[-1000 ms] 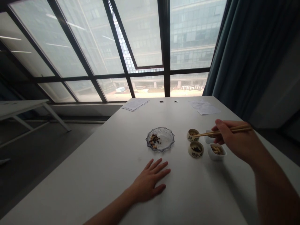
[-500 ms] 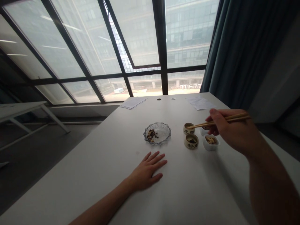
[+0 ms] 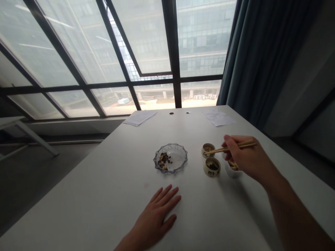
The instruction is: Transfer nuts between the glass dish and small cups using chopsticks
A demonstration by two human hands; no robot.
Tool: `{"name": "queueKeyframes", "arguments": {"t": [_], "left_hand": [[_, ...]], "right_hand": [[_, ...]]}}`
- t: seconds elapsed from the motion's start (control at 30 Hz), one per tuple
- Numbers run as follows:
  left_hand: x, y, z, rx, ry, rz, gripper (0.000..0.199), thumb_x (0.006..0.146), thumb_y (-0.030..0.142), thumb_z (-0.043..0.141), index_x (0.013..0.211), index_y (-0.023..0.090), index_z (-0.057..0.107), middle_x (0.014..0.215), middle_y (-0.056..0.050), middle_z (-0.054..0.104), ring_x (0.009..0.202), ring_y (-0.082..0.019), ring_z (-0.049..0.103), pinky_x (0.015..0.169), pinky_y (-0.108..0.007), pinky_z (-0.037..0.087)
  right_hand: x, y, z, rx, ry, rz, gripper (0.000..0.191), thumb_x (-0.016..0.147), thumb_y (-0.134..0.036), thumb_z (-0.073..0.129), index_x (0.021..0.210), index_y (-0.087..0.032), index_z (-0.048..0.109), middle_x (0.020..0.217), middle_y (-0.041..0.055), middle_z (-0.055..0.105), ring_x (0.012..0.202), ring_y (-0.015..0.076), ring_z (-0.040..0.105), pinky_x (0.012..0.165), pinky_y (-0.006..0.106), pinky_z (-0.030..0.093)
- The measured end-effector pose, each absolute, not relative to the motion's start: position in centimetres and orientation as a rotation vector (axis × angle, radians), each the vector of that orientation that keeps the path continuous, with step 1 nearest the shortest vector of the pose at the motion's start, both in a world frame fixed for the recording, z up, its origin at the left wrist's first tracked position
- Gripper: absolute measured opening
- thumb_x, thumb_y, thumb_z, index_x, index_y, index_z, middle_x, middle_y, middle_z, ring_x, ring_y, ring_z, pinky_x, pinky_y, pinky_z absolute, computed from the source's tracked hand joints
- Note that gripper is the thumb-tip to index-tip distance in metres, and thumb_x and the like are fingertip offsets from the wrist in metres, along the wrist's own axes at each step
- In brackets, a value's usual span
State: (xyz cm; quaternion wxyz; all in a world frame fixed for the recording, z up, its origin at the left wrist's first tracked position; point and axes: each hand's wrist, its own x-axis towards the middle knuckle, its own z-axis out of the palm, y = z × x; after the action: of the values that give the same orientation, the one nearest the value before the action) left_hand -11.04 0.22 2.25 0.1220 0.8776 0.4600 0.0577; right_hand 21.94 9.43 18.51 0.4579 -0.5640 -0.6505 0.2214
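Observation:
My right hand (image 3: 242, 153) grips a pair of wooden chopsticks (image 3: 232, 146), their tips over the near rim of a small round bowl (image 3: 208, 150) with light bits inside. Just in front of that stands a second round bowl (image 3: 211, 167) holding dark pieces. A white square dish (image 3: 234, 170) with tan pieces is partly hidden by my right hand. To the left, a clear glass plate (image 3: 178, 157) carries dark and yellowish pieces on its left side. My left hand (image 3: 159, 216) lies flat on the white table, fingers spread, nearer than the plate.
Paper sheets (image 3: 140, 118) lie at the table's far left, and more paper (image 3: 220, 118) at the far right. Two small round items sit between them near the far edge. Beyond are windows and a dark curtain (image 3: 251, 62). Another table (image 3: 34, 134) stands at left.
The view has shifted, so the table items appear lower and further left. The chopstick tips have moved slightly towards the near side of the far round bowl, whose contents now show more.

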Motion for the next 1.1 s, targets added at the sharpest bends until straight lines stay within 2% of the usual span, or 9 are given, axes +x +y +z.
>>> {"name": "queueKeyframes", "arguments": {"t": [0.23,0.4,0.6,0.8,1.1], "left_hand": [[-11.1,0.4,1.6,2.643,1.351,0.252,0.060,0.099,0.034,0.052,0.156,0.039,0.033,0.163,0.003,0.030,0.150,-0.029,0.029,0.121,-0.054,0.028],[-11.0,0.4,1.9,2.665,1.348,0.197,0.059,0.099,0.031,0.051,0.155,0.037,0.035,0.163,0.003,0.029,0.150,-0.028,0.029,0.119,-0.055,0.031],[-10.9,0.4,2.2,2.610,1.318,0.144,0.060,0.099,0.030,0.050,0.156,0.037,0.032,0.165,0.002,0.026,0.151,-0.029,0.025,0.120,-0.058,0.029],[-11.1,0.7,2.8,2.568,1.268,0.076,0.064,0.096,0.028,0.052,0.156,0.036,0.031,0.166,0.001,0.022,0.152,-0.031,0.021,0.120,-0.060,0.026],[-11.9,3.5,4.3,2.632,0.999,0.081,0.063,0.093,0.032,0.058,0.152,0.036,0.038,0.165,0.001,0.029,0.152,-0.029,0.024,0.122,-0.054,0.024]], "right_hand": [[21.7,8.7,19.0,-1.400,-1.594,0.491,0.044,0.095,-0.055,0.055,0.076,-0.018,0.070,0.056,0.0030,0.068,0.046,0.0183,0.065,0.042,0.026,0.046],[21.3,8.6,18.9,-1.406,-1.614,0.464,0.045,0.096,-0.054,0.054,0.074,-0.018,0.068,0.058,0.0028,0.068,0.049,0.0173,0.064,0.045,0.026,0.045],[20.2,8.4,18.4,-1.348,-1.694,0.508,0.044,0.098,-0.053,0.052,0.072,-0.019,0.065,0.060,0.0014,0.066,0.048,0.0142,0.059,0.045,0.024,0.043],[18.6,8.5,17.4,-1.231,-1.770,0.560,0.043,0.100,-0.049,0.051,0.072,-0.019,0.065,0.066,0.0021,0.068,0.056,0.0153,0.065,0.051,0.024,0.046],[14.0,10.0,13.4,-1.055,-1.890,0.661,0.043,0.103,-0.044,0.047,0.077,-0.018,0.071,0.068,0.0024,0.067,0.064,0.0158,0.062,0.061,0.027,0.047]]}}
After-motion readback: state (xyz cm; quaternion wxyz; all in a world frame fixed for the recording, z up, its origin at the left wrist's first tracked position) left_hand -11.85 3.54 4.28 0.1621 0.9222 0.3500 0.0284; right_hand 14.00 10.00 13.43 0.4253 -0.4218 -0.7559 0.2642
